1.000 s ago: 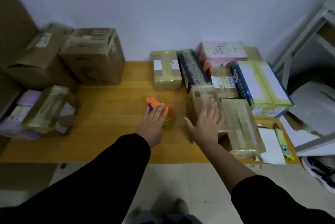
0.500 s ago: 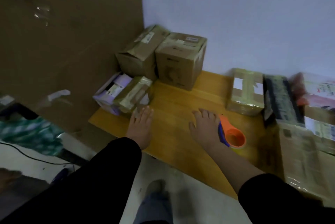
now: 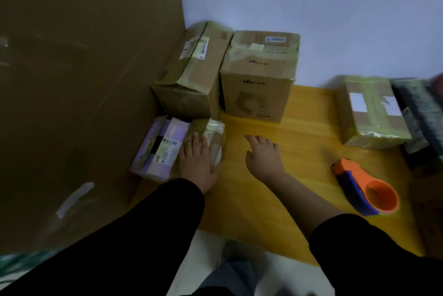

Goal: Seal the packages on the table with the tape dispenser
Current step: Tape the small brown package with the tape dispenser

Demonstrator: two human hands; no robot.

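An orange and blue tape dispenser [image 3: 364, 186] lies on the yellow wooden table [image 3: 299, 176] at the right, untouched. My left hand [image 3: 197, 160] rests with straight fingers on a small taped package [image 3: 213, 137] at the table's left edge, beside a purple-labelled package [image 3: 160, 148]. My right hand [image 3: 263, 156] hovers flat over the bare wood in the middle, holding nothing. Two larger brown boxes, one tilted [image 3: 191, 75] and one upright [image 3: 259, 75], stand at the back against the wall.
A tall sheet of brown cardboard [image 3: 84, 92] stands on the left, against the table's side. A taped box [image 3: 371, 111] and a dark package [image 3: 422, 116] lie at the right. The table's front edge runs below my arms, with white floor beneath.
The view has swung left. My left hand moved off the tape dispenser to the small package at the left; my right hand left the right-hand box, passed the dispenser and now sits mid-table.
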